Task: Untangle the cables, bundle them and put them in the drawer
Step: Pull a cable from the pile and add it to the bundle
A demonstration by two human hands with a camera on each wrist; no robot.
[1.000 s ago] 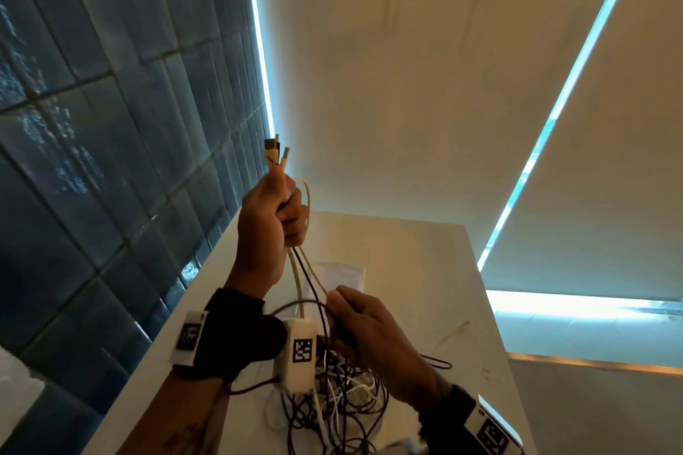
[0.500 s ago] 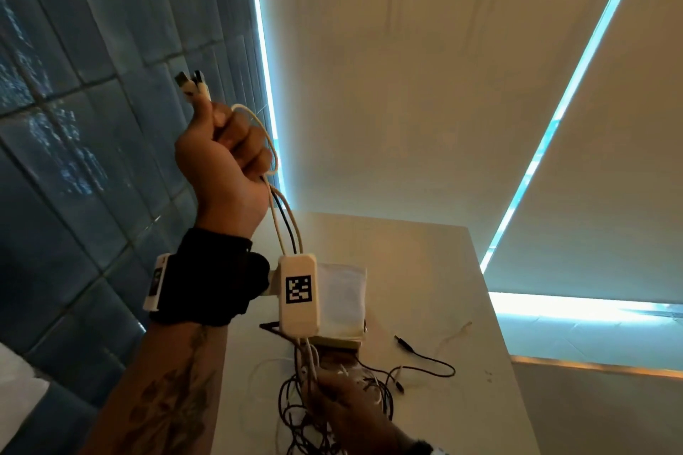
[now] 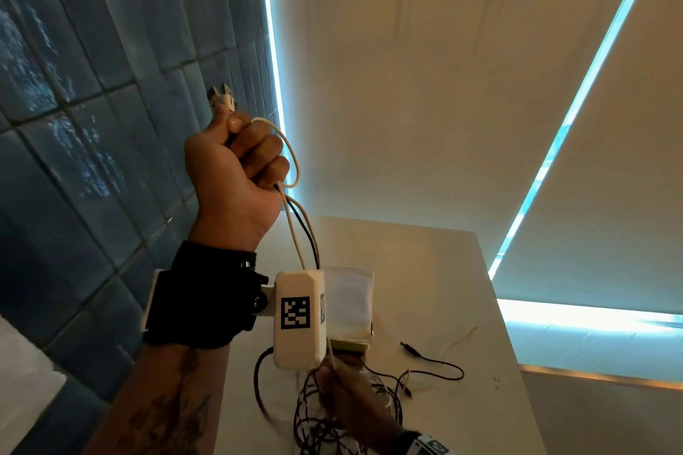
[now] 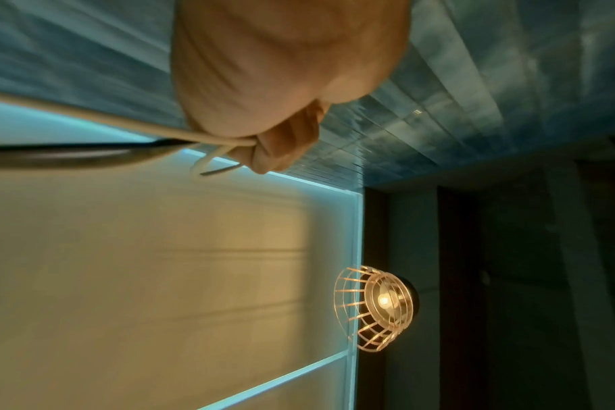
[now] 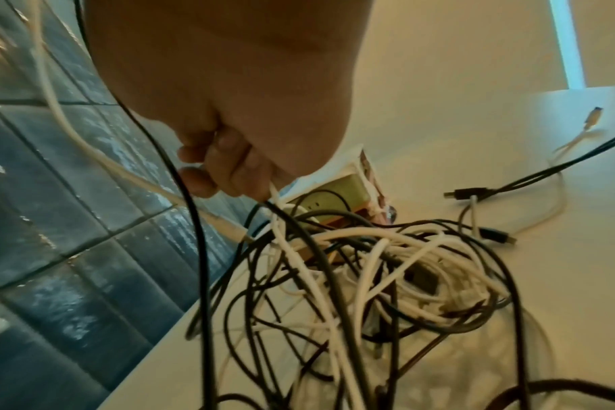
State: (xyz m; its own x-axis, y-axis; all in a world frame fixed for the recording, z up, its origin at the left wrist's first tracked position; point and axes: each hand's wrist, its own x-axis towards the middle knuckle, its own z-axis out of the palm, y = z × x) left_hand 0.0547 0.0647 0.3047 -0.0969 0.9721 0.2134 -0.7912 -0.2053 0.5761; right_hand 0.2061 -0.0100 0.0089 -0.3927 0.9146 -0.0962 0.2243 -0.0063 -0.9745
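Note:
My left hand (image 3: pixel 242 159) is raised high in front of the tiled wall and grips cable ends in its fist. Their USB plugs (image 3: pixel 221 100) stick out above the thumb. A white cable (image 3: pixel 295 233) and a black cable (image 3: pixel 310 236) hang from the fist down past the wrist camera. In the left wrist view the left hand (image 4: pixel 274 149) closes on the white cable (image 4: pixel 123 122) and black cable (image 4: pixel 70 155). My right hand (image 3: pixel 342 386) is low over the tangle (image 3: pixel 329 428). In the right wrist view the right hand (image 5: pixel 229 180) pinches white strands at the top of the tangle (image 5: pixel 369 277).
The white table (image 3: pixel 425 262) runs along a blue tiled wall (image 3: pixel 92 122). A white-wrapped box (image 3: pixel 349 303) sits behind the tangle. A loose black cable with a plug (image 3: pixel 432 362) lies to the right. The left wrist view shows a caged lamp (image 4: pixel 376 308).
My left hand has lifted the plug ends up and to the left, drawing the two cables out. My right hand has dropped lower, onto the tangle.

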